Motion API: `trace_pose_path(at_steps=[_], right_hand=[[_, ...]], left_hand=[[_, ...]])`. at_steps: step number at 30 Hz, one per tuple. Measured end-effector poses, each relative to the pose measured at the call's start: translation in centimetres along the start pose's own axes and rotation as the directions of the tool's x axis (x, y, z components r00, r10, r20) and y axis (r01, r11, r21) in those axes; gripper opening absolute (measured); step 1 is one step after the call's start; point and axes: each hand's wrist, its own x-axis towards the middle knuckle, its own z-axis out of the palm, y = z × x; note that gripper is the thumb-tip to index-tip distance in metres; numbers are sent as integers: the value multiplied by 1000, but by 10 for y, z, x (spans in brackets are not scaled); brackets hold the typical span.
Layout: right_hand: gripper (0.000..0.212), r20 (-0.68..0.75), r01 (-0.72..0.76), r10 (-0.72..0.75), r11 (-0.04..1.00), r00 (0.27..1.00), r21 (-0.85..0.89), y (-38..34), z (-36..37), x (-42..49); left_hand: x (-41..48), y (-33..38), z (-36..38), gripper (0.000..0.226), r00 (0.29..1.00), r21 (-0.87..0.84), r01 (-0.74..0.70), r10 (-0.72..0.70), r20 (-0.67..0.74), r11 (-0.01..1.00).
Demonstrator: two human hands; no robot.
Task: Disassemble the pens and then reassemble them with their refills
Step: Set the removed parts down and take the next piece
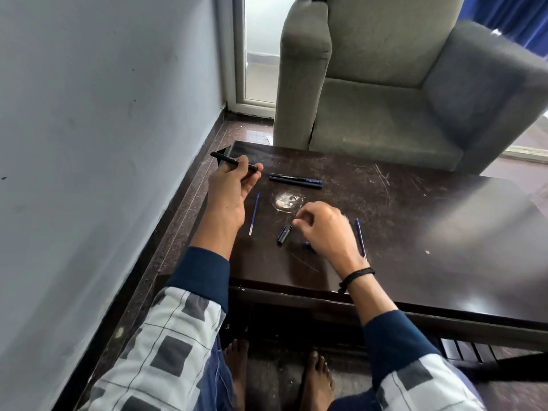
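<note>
While one person sat before it, a single grey armchair [385, 93] stood against the far edge of the one dark, scratched table [439, 232], its back cut off by the frame. Two hands were over the table. The left hand [226, 191], raised at the left corner, had its grip closed round one black pen barrel [224, 158], thumb and fingertips curled about it. The right hand [326, 229] hovered low near the front, fingers curled and blurred; whether its grip held anything could not be told. Two capped pens [292, 176] lay side by side, touching, beyond a pale scuff ring [286, 200]. Two blue refills lay well apart: one refill [254, 213] just right of the left wrist, the other refill [360, 235] beside the right hand, its near end hidden by the wrist. One black cap [284, 234] lay between the hands. One small blue piece [307, 244] showed under the right palm, too hidden to identify.
</note>
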Motion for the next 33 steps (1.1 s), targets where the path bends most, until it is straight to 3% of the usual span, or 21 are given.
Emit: trace_pose_path(at_steps=[6, 11, 18, 22, 27, 29, 33], right_hand=[[32, 62, 260, -253, 952, 966, -162, -17, 41, -10], [44, 153, 338, -310, 914, 938, -224, -31, 58, 2], [38, 209, 352, -306, 905, 929, -239, -34, 67, 19], [23, 185, 411, -375, 883, 908, -229, -38, 70, 19], [20, 204, 459, -420, 861, 884, -220, -36, 72, 16], [15, 160, 443, -419, 881, 894, -168, -39, 70, 13], [12, -61, 341, -338, 938, 939, 66, -56, 48, 13]], left_hand=[[1, 5, -3, 8, 1000, 104, -28, 27, 9, 994], [0, 6, -3, 8, 999, 131, -37, 35, 19, 991], [5, 5, -3, 8, 999, 121, -27, 22, 37, 992], [5, 5, -2, 8, 999, 120, -22, 16, 46, 993], [3, 8, -4, 9, 999, 97, -23, 19, 42, 995], [2, 9, -4, 10, 999, 92, -20, 17, 40, 996], [1, 10, -3, 11, 999, 106, -27, 22, 47, 994]])
